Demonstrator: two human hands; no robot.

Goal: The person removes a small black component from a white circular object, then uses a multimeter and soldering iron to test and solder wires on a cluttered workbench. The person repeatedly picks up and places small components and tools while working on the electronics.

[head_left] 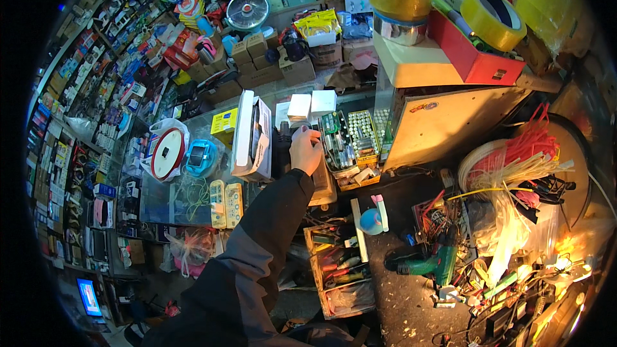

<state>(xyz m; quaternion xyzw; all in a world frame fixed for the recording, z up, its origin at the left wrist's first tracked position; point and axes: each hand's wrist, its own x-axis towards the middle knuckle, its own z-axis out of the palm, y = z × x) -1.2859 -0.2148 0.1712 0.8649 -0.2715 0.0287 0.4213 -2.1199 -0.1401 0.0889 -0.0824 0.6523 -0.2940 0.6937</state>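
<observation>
My left arm, in a black and grey sleeve, stretches up from the lower left. At its end my left hand is over a narrow brown cardboard box, between a white box on its left and trays of batteries on its right. Its fingers are curled together; something greyish shows at the fingertips, too small to name. Just right of the hand, packs of batteries stand beside a yellow tray of upright batteries. Two small white boxes sit beyond the fingers. My right hand is not in view.
Left of the arm, a glass counter holds a blue-cased device and two cream remote-like units. A wooden tool tray lies below. A green power drill rests on the cluttered dark bench. A leaning wooden board stands at right.
</observation>
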